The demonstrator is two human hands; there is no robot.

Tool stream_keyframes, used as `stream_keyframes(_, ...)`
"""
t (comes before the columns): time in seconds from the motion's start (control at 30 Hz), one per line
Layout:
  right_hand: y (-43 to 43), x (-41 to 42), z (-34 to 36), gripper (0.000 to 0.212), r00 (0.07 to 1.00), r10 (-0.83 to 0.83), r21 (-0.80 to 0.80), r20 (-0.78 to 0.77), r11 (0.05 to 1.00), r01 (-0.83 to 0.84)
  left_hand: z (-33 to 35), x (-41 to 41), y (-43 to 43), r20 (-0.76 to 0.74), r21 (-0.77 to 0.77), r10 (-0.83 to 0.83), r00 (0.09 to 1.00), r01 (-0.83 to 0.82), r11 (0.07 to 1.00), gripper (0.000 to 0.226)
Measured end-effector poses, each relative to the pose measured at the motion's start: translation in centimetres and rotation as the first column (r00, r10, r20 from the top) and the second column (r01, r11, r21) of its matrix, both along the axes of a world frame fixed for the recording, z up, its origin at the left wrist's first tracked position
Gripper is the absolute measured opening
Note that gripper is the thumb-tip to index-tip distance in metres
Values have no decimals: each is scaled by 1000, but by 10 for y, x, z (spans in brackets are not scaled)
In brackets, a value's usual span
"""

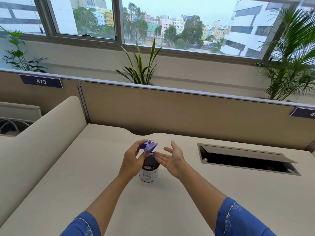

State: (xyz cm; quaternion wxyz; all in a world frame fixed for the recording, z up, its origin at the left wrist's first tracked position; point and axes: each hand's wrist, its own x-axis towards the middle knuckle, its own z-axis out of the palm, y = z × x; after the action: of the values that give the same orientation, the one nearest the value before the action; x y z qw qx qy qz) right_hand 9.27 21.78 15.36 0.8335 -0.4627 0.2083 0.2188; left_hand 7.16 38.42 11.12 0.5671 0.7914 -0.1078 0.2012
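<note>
— Beige desk (102,167) runs under us, with a partition (170,108) and a window (170,23) full of city blocks at twelve o'clock. Where do we have the purple piece?

— Our left hand (132,160) pinches the purple piece (150,145) between the thumb and curled fingers, right above the mouth of the black mesh cup (149,174). The cup stands mid-desk, its white label facing us. The piece is blurred, so we cannot tell just what it is.

— And our right hand?

— Our right hand (172,159) hovers at three o'clock of the cup, just beside the rim. Its palm is up, its fingers straight and slightly spread, and it holds nothing.

— What could spoil this?

— We judge that the piece hangs toward the cup's far rim, at twelve o'clock. Let go off-centre, it could strike the rim and bounce onto the desk, perhaps toward the open cable hatch (247,160) at three o'clock.

— Anything else?

— The cup looks light and narrow, and our left wrist hangs close to its nine o'clock side. A nudge there could tip it and spill the bits we glimpse inside. Our right palm might catch a stray drop, yet it could just as easily bump the cup.
</note>
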Motion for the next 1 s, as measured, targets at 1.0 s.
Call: stream_keyframes(1.0, 8, -13, 14, 63, 990, 125, -17, 59, 992, -124, 13, -1, -4, -164, -92, 19, 986, -34, 995, 42)
